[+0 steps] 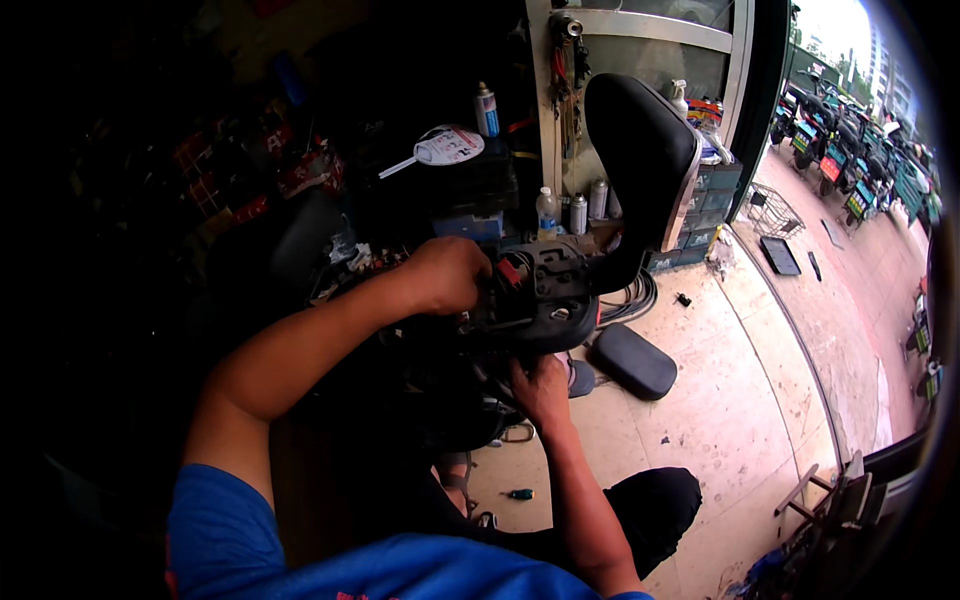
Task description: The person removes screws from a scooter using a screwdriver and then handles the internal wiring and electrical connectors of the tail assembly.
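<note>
A black scooter frame [560, 325] stands before me, its long padded seat [640, 140] tipped up at the far right end. My left hand [455, 275] is curled into a fist at the left side of the open bay, its fingertips hidden from view. Beside it, a red part [512, 272] sits inside the bay. Lower down, my right hand [543, 390] reaches up beneath the frame's near edge, fingers bent around something in shadow. What either hand grips is too dark to make out.
A black pad [634, 362] and a small screwdriver [519, 494] lie on the tiled floor. Behind the scooter are spray cans [578, 214], a plastic bottle [547, 213], a hand fan [449, 146] and stacked boxes [708, 205]. Parked scooters [850, 150] line the pavement outside.
</note>
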Demonstrator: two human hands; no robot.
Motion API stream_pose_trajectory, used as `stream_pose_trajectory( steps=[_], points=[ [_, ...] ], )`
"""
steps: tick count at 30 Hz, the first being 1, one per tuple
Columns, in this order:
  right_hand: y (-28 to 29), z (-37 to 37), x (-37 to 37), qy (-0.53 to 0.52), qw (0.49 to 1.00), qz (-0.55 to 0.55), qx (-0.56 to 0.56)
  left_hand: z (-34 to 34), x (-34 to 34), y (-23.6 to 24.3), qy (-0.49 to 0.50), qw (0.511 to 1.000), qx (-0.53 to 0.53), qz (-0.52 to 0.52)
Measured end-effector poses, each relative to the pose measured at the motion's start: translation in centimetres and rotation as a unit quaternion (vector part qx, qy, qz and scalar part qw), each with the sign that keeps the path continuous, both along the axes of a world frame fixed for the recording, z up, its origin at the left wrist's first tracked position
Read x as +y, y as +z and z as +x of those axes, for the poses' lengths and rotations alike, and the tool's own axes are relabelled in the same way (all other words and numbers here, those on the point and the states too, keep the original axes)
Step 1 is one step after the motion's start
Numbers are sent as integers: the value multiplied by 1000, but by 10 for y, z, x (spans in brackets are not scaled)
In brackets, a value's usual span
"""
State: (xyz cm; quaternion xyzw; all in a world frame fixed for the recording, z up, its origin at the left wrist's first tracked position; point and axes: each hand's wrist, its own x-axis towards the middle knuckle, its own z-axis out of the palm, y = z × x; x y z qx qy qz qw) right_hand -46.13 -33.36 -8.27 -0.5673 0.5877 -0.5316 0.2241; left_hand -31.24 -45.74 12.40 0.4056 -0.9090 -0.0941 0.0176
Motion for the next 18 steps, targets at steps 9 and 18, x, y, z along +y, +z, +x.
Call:
stream_pose_trajectory(
  steps=[9, 18],
  points=[
    [4, -3, 1, 22, 999, 29, -3, 7, -2, 7, -12, 992, 74, 103],
    [-4, 0, -4, 33, 999, 7, -42, 12, 5, 16, -7, 996, 40, 85]
  ],
)
